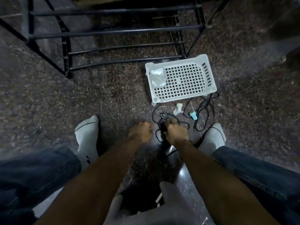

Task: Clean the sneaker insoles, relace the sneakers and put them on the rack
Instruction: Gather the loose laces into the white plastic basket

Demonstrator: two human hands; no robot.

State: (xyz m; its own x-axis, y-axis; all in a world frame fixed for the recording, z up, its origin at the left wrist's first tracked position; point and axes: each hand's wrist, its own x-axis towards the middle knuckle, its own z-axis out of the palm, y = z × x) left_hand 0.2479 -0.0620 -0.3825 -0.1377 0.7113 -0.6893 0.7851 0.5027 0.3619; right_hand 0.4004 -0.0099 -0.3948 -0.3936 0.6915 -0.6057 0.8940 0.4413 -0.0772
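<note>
As right hand (pixel 176 132) grips black lace (pixel 172 123), left hand (pixel 141 131) clenched beside it

No readable text, labels, brands or numbers anywhere; small dark mark on left sock (pixel 86 140) illegible.

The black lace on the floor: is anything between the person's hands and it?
Nothing visible is. The right hand already grips the black lace, and the left hand is curled just beside it. A key ring lies among the loops, not blocking.
</note>
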